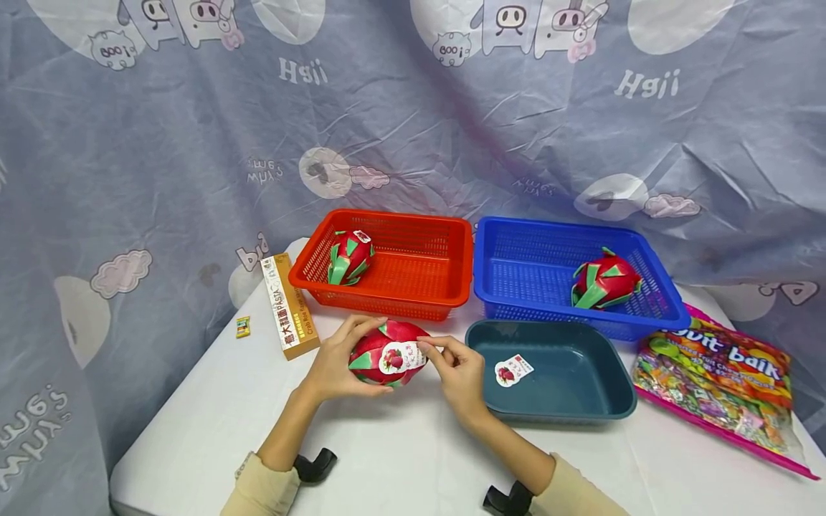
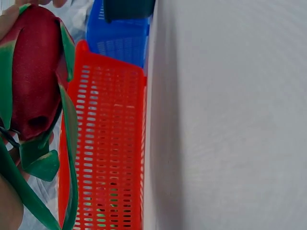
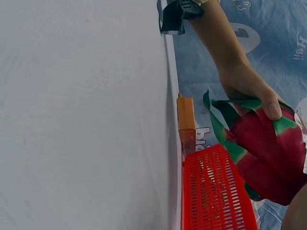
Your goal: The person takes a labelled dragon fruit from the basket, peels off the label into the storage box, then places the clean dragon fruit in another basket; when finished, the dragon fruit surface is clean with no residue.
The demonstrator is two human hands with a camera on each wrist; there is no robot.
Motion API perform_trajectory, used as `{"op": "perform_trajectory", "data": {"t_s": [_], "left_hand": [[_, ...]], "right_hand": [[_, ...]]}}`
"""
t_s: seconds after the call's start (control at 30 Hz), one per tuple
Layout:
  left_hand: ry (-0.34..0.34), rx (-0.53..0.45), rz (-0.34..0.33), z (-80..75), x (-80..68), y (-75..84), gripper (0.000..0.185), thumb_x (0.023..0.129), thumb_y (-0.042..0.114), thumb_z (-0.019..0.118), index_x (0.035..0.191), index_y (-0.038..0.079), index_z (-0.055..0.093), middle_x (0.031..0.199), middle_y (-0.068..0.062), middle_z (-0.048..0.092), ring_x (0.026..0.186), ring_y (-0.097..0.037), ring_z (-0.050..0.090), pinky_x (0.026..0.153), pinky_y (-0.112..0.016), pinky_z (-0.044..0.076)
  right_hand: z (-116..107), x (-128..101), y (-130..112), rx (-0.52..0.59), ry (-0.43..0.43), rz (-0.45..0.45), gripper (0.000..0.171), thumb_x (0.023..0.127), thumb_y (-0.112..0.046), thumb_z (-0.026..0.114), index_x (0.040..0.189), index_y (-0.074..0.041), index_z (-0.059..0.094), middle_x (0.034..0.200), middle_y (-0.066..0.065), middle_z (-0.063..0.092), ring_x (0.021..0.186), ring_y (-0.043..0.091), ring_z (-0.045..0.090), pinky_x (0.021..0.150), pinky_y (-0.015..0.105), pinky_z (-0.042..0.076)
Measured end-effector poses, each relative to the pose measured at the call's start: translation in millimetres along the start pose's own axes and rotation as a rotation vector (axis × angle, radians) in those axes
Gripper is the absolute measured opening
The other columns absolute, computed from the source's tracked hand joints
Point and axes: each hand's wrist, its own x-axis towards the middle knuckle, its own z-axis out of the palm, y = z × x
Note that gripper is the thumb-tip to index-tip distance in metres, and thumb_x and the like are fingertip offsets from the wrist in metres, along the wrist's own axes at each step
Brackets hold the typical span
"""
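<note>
A red dragon fruit (image 1: 377, 351) with green scales lies on the white table (image 1: 387, 459), held between both hands. My left hand (image 1: 335, 358) grips its left side, fingers curled over the top. My right hand (image 1: 454, 369) pinches the edge of the white sticker (image 1: 395, 357) on the fruit's front. The left wrist view shows the fruit (image 2: 33, 81) close up. In the right wrist view the left hand (image 3: 244, 81) wraps the fruit (image 3: 268, 148).
Behind stand a red basket (image 1: 413, 287) holding a dragon fruit (image 1: 350, 256) and a blue basket (image 1: 529, 272) holding another (image 1: 604, 282). A teal tray (image 1: 568, 365) with a loose sticker (image 1: 513, 370) sits right of my hands. Pasta box (image 1: 289, 307) left, candy bag (image 1: 716, 380) right.
</note>
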Motion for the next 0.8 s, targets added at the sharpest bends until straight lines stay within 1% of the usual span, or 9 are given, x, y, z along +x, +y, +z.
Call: {"op": "perform_trajectory", "data": {"t_s": [0.13, 0.33, 0.4, 0.47, 0.53, 0.63, 0.7, 0.73, 0.8], "left_hand": [[0.011, 0.046, -0.018, 0.4, -0.4, -0.3, 0.095, 0.049, 0.059, 0.078, 0.132, 0.028, 0.041, 0.118, 0.005, 0.047, 0.101, -0.010, 0.053, 0.075, -0.028, 0.052], [0.014, 0.090, -0.052, 2.5, -0.6, -5.7, 0.096, 0.050, 0.061, 0.076, 0.133, 0.030, 0.040, 0.116, 0.005, 0.048, 0.099, -0.011, 0.054, 0.074, -0.030, 0.052], [0.015, 0.110, -0.071, 3.3, -0.1, -8.6, 0.095, 0.050, 0.061, 0.076, 0.133, 0.031, 0.039, 0.115, 0.005, 0.048, 0.099, -0.012, 0.054, 0.074, -0.031, 0.052], [0.016, 0.136, -0.104, 3.3, -1.1, -12.9, 0.094, 0.051, 0.062, 0.075, 0.133, 0.033, 0.038, 0.114, 0.006, 0.048, 0.100, -0.012, 0.054, 0.074, -0.032, 0.052], [0.018, 0.155, -0.142, 2.4, -2.6, -17.7, 0.094, 0.051, 0.063, 0.074, 0.133, 0.035, 0.038, 0.114, 0.007, 0.048, 0.102, -0.012, 0.053, 0.074, -0.032, 0.052], [0.016, 0.146, -0.189, 0.1, -5.4, -22.3, 0.094, 0.052, 0.062, 0.074, 0.133, 0.037, 0.036, 0.115, 0.007, 0.047, 0.104, -0.012, 0.051, 0.075, -0.034, 0.052], [0.015, 0.123, -0.206, -1.5, -6.6, -22.8, 0.094, 0.052, 0.060, 0.076, 0.133, 0.036, 0.036, 0.116, 0.006, 0.047, 0.105, -0.013, 0.050, 0.075, -0.035, 0.052], [0.015, 0.110, -0.210, -2.3, -7.1, -22.6, 0.094, 0.052, 0.058, 0.077, 0.134, 0.036, 0.036, 0.116, 0.006, 0.046, 0.105, -0.014, 0.050, 0.075, -0.036, 0.052], [0.011, 0.103, -0.217, -3.4, -8.0, -21.8, 0.094, 0.052, 0.057, 0.078, 0.134, 0.035, 0.036, 0.116, 0.005, 0.046, 0.105, -0.015, 0.050, 0.074, -0.037, 0.052]], "right_hand": [[0.5, -0.6, 5.1, -0.003, 0.010, -0.003, 0.007, 0.076, 0.003, 0.066, 0.083, 0.004, 0.068, 0.044, 0.002, 0.027, 0.041, 0.007, 0.024, 0.037, 0.023, 0.016], [-3.0, -5.4, 24.4, -0.029, -0.015, 0.018, 0.009, 0.077, -0.006, 0.068, 0.086, -0.007, 0.070, 0.045, -0.002, 0.028, 0.041, 0.007, 0.024, 0.037, 0.022, 0.016], [-8.1, -5.8, 20.0, -0.024, -0.008, -0.017, 0.008, 0.078, -0.006, 0.067, 0.086, -0.008, 0.069, 0.046, -0.005, 0.029, 0.042, 0.006, 0.024, 0.037, 0.021, 0.017], [-16.9, -3.2, 9.4, 0.007, 0.022, -0.061, 0.008, 0.079, -0.001, 0.065, 0.085, -0.005, 0.068, 0.046, -0.004, 0.030, 0.042, 0.005, 0.023, 0.037, 0.021, 0.018], [-32.2, 2.1, -1.0, 0.051, 0.056, -0.121, 0.010, 0.080, 0.004, 0.062, 0.086, -0.002, 0.067, 0.048, -0.005, 0.031, 0.042, 0.004, 0.024, 0.036, 0.019, 0.017], [-66.1, 13.8, -18.9, 0.070, 0.112, -0.130, 0.011, 0.079, 0.010, 0.059, 0.086, 0.004, 0.066, 0.048, -0.003, 0.031, 0.041, 0.005, 0.023, 0.034, 0.019, 0.014], [-93.8, 20.4, -23.6, -0.010, 0.121, -0.088, 0.010, 0.080, 0.007, 0.060, 0.087, 0.004, 0.066, 0.048, -0.004, 0.030, 0.040, 0.005, 0.022, 0.033, 0.019, 0.014], [-107.0, 23.3, -26.8, -0.073, 0.121, -0.038, 0.008, 0.080, 0.004, 0.061, 0.087, 0.003, 0.067, 0.047, -0.003, 0.030, 0.040, 0.007, 0.021, 0.033, 0.021, 0.013], [-133.5, 26.5, -23.8, -0.253, 0.091, 0.043, 0.007, 0.082, -0.006, 0.064, 0.087, -0.003, 0.068, 0.048, -0.004, 0.028, 0.040, 0.007, 0.020, 0.034, 0.024, 0.014]]}}
